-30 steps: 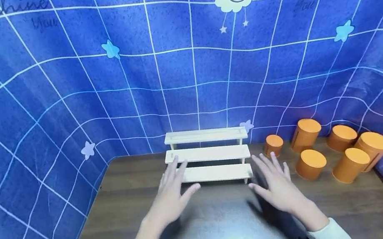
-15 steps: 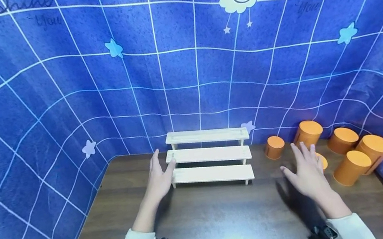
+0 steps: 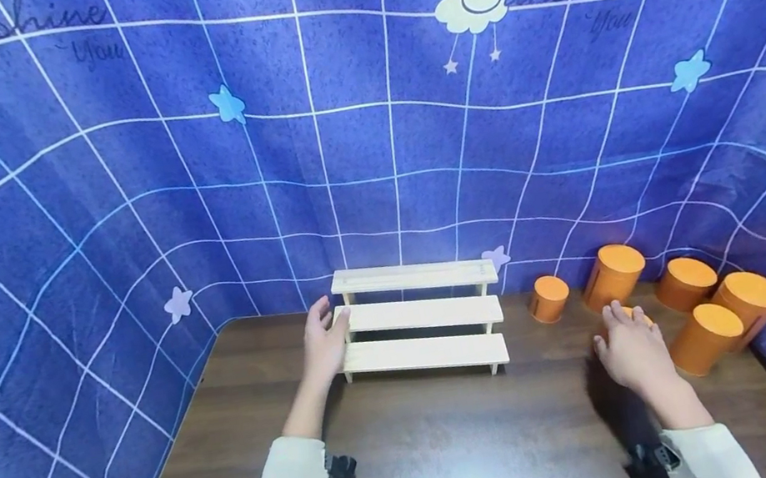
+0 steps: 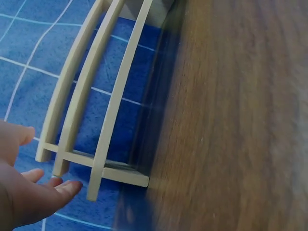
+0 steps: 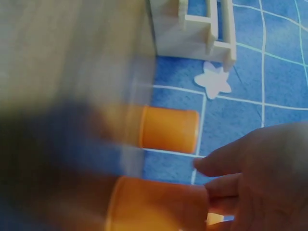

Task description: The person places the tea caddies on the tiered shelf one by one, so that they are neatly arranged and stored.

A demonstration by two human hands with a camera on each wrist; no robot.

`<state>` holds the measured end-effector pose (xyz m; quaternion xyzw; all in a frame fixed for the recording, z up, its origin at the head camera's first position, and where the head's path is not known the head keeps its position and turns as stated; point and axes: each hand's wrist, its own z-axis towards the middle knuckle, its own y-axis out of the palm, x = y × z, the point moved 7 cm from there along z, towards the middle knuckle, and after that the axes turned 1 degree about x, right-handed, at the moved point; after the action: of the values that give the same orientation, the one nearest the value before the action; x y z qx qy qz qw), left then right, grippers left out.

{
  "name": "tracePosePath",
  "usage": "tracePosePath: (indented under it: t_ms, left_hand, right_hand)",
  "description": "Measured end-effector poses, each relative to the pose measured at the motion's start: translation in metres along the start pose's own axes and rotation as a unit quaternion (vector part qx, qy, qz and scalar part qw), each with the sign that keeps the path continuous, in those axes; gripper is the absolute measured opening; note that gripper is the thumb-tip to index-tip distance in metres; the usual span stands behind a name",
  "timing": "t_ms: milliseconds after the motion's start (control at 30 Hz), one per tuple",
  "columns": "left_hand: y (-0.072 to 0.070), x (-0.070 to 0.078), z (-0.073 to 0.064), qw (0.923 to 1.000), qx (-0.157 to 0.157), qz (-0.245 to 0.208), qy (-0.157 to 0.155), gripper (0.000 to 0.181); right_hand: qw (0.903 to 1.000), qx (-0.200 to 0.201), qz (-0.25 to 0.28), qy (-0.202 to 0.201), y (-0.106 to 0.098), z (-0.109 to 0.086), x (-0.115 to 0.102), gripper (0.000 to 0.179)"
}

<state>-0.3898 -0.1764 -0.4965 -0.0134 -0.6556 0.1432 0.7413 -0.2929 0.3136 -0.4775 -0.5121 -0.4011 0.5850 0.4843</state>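
Observation:
A white three-tier step shelf (image 3: 423, 353) stands on the wooden table against the blue curtain. My left hand (image 3: 328, 345) is at the shelf's left end, thumb by the middle board. In the left wrist view the fingers (image 4: 62, 192) are spread loosely beside the board ends, holding nothing. My right hand (image 3: 633, 349) reaches down over an orange cylinder (image 5: 159, 207), covering most of it in the head view. The right wrist view shows the thumb (image 5: 216, 163) apart from the cylinder's side, with other fingers at its top end. A smaller orange cylinder (image 3: 549, 299) stands between shelf and right hand.
More orange cylinders stand at the right: a tall one (image 3: 614, 275) behind my hand, a short one (image 3: 687, 283), and two close together, one in front (image 3: 704, 341) and one behind (image 3: 754, 299). The blue curtain (image 3: 366, 140) rises behind and beside the wooden table (image 3: 416, 436).
Both hands have moved apart from in front of the shelf. My left hand went left to the shelf's end; my right hand went right and down onto an orange cylinder.

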Motion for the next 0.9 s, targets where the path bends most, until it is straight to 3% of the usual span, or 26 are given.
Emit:
tracePosePath:
  t_ms: [167, 400, 633, 767, 900]
  left_hand:
    - [0.004, -0.005, 0.009, 0.9993, 0.007, -0.035, 0.008, 0.068]
    - [0.014, -0.017, 0.020, 0.9974, 0.005, -0.072, -0.009, 0.062]
    - [0.021, -0.018, 0.029, 0.9876, 0.015, -0.154, -0.028, 0.063]
    - [0.024, -0.023, 0.029, 0.9856, 0.028, -0.161, -0.042, 0.060]
    - [0.025, -0.024, 0.026, 0.9851, 0.046, -0.161, -0.037, 0.056]
  right_hand:
    - [0.9992, 0.019, -0.006, -0.036, -0.013, 0.001, 0.002, 0.063]
    - [0.9976, 0.044, 0.026, -0.045, -0.021, 0.001, 0.015, 0.065]
    - [0.9969, -0.005, 0.078, -0.013, -0.016, 0.008, 0.030, 0.064]
    - [0.9930, -0.027, 0.114, -0.014, -0.014, 0.009, 0.034, 0.065]
    - [0.9889, -0.045, 0.142, -0.002, -0.010, 0.010, 0.038, 0.068]
